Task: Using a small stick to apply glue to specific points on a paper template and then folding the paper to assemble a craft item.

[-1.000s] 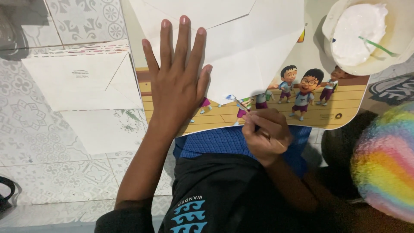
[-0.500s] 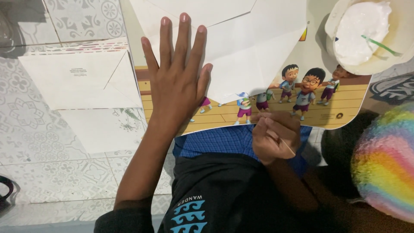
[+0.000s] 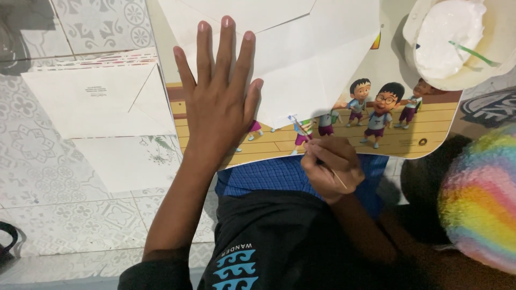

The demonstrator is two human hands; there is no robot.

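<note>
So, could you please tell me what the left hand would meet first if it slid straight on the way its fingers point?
The left hand lies flat, fingers pointing up the frame. Going on, it would probably only cross more of the white folded paper under its fingertips, as far as the picture shows.

The left hand (image 3: 217,94) is lying flat, fingers spread, pressing down on a white envelope (image 3: 301,59) and the cartoon picture board (image 3: 419,134) beneath it. Just beside its thumb, the right hand (image 3: 329,167) is curling around a thin stick (image 3: 337,178) at the envelope's lower corner. Beyond the right hand, a bowl of white paste (image 3: 449,37) is sitting; another envelope (image 3: 91,102) is lying outside the left hand.
</note>
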